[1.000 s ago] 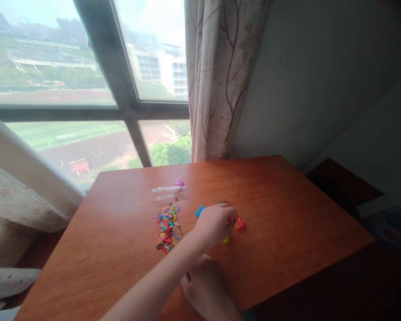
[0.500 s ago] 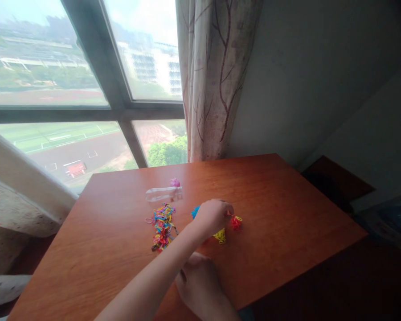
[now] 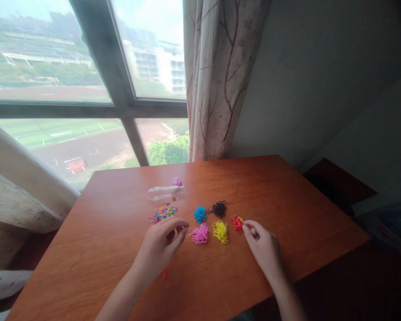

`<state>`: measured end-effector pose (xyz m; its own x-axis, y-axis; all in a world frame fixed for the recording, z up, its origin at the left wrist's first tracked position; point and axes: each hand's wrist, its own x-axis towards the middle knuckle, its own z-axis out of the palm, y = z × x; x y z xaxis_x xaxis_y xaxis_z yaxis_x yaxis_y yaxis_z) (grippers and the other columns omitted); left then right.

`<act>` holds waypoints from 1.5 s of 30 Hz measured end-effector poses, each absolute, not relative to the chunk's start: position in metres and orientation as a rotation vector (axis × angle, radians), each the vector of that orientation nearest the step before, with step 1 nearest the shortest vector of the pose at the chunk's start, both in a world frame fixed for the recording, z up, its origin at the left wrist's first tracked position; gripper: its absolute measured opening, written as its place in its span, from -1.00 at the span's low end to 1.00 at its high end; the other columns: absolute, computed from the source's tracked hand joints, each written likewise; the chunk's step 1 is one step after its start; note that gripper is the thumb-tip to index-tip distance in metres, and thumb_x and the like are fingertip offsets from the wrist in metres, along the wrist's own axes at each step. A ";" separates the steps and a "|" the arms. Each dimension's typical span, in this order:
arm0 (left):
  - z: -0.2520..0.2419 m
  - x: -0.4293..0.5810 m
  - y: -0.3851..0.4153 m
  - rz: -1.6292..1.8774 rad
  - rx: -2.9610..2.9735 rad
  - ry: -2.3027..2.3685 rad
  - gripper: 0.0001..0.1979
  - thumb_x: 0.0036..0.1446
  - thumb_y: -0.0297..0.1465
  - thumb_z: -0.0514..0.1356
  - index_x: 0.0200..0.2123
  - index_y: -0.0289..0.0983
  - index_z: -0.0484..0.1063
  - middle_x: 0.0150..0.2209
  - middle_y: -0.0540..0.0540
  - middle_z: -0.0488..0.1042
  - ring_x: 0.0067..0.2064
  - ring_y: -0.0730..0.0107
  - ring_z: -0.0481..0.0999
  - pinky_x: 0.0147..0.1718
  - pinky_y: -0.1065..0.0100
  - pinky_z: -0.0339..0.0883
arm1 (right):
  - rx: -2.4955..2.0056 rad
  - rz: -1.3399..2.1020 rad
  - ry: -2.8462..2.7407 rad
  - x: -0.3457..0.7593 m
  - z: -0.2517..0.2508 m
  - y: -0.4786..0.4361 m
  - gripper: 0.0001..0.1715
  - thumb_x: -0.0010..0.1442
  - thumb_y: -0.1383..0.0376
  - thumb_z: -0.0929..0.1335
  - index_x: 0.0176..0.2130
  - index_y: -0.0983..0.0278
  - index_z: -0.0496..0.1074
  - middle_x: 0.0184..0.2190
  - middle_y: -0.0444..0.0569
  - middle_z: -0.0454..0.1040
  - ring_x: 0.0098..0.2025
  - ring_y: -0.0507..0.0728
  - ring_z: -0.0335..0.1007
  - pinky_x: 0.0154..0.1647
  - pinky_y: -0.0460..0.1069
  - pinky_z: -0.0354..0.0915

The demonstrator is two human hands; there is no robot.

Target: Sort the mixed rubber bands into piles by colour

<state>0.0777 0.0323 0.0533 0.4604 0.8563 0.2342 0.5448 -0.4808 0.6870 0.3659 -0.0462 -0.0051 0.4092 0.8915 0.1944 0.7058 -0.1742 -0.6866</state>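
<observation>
My right hand (image 3: 263, 244) pinches at the edge of a red pile of small elastic bands (image 3: 237, 224), where a yellow band (image 3: 241, 219) shows at its fingertips. Left of it my left hand (image 3: 167, 238) hovers beside a pink pile (image 3: 199, 234), thumb and fingertips closed together; anything between them is too small to see. Between the hands lies a yellow pile (image 3: 220, 232). Blue bands (image 3: 199, 214) and black bands (image 3: 218, 208) sit in two piles behind. A mixed heap of coloured bands (image 3: 165, 211) is partly hidden by my left hand.
A clear plastic bag or container (image 3: 163, 193) lies toward the window, with a small pink object (image 3: 177, 181) behind it. A little red piece (image 3: 165, 273) rests by my left forearm. The wooden table (image 3: 287, 200) meets the window and curtain (image 3: 217, 89).
My left hand has drawn back from the red pile to the left, uncovering the black, blue and pink piles. My right hand has moved out from beneath it to the red pile.
</observation>
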 end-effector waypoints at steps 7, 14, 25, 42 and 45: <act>0.027 0.020 0.014 0.903 2.012 1.399 -0.75 0.17 -0.22 0.16 -0.33 -0.25 0.56 -0.45 -0.02 0.60 -0.54 0.45 0.45 -0.54 0.49 0.32 | -2.024 0.393 -1.333 0.379 -0.011 -0.027 -0.56 0.19 0.00 0.26 -0.29 0.25 0.54 -0.56 -0.09 0.44 -0.48 0.12 0.38 -0.41 -0.05 0.21; 0.022 0.005 0.008 0.900 1.967 1.482 -0.72 0.14 -0.16 0.18 -0.35 -0.21 0.58 -0.39 -0.03 0.65 -0.40 0.34 0.59 -0.41 0.48 0.44 | -2.036 0.437 -1.343 0.381 -0.010 -0.023 -0.59 0.17 0.04 0.25 -0.36 0.24 0.54 -0.56 -0.07 0.47 -0.48 0.12 0.40 -0.44 -0.07 0.20; 0.018 0.006 0.007 0.867 1.994 1.455 -0.74 0.16 -0.20 0.17 -0.34 -0.22 0.57 -0.39 -0.03 0.64 -0.42 0.36 0.59 -0.43 0.48 0.42 | -2.069 0.384 -1.293 0.379 -0.011 -0.024 -0.56 0.16 0.02 0.24 -0.35 0.25 0.54 -0.53 -0.03 0.49 -0.46 0.15 0.42 -0.42 -0.05 0.21; 0.017 0.006 0.006 0.871 2.015 1.458 -0.74 0.15 -0.19 0.17 -0.32 -0.21 0.58 -0.36 -0.05 0.65 -0.38 0.34 0.60 -0.38 0.46 0.44 | -2.070 0.362 -1.361 0.377 -0.013 -0.026 -0.51 0.21 -0.03 0.23 -0.31 0.23 0.56 -0.52 -0.01 0.51 -0.46 0.15 0.44 -0.39 -0.04 0.23; 0.016 0.005 0.006 0.865 2.017 1.451 -0.74 0.16 -0.19 0.17 -0.32 -0.21 0.58 -0.36 -0.05 0.65 -0.39 0.35 0.59 -0.39 0.46 0.44 | -2.073 0.348 -1.361 0.378 -0.014 -0.026 -0.51 0.21 -0.03 0.23 -0.30 0.24 0.57 -0.51 0.00 0.52 -0.46 0.15 0.43 -0.39 -0.03 0.23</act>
